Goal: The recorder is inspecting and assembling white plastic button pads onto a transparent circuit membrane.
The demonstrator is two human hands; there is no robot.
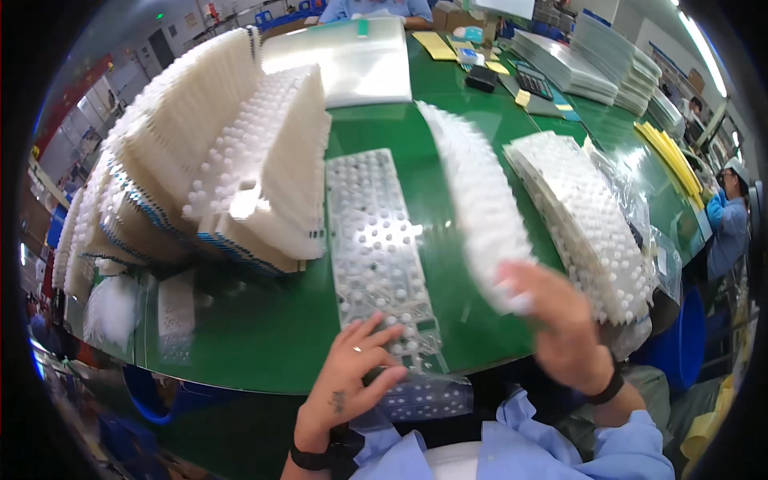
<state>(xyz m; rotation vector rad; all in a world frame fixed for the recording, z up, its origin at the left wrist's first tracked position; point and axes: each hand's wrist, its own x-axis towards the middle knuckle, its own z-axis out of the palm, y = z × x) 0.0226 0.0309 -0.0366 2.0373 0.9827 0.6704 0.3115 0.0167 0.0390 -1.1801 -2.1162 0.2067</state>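
A clear plastic sheet with rows of holes and small white domes lies flat on the green table, straight in front of me. My left hand presses on its near end, fingers spread. My right hand holds one end of a long white rubber dome sheet, blurred and lifted above the table, just right of the clear sheet.
A pile of white dome sheets lies at the right, partly in a clear bag. Tall leaning stacks of the same sheets fill the left. Clear film lies at the back. A person in blue stands far right.
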